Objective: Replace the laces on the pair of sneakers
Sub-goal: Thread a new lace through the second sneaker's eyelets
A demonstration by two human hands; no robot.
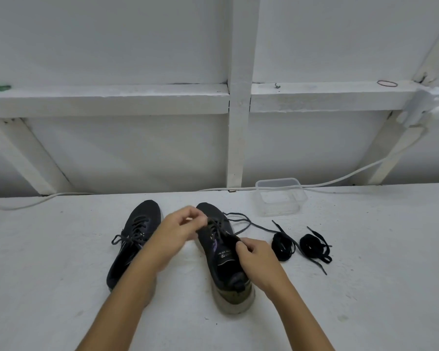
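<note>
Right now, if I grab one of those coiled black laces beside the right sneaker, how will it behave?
The nearer coiled lace would probably sag and uncoil, since its loose ends already trail across the table. It looks thin and flat, so likely very light. It should not roll, though it could snag the second bundle lying close beside it.

- Left sneaker (pixel 134 239): dark, low-cut, laced and tied in a bow, flat on its sole, toe pointing away.
- Right sneaker (pixel 221 252): dark with a pale, worn sole, heel nearest; its grey lace (pixel 241 221) is loosened, one end trailing off to the right.
- Two coiled black laces (pixel 281 245) (pixel 313 245) lie side by side just right of that sneaker.
</note>
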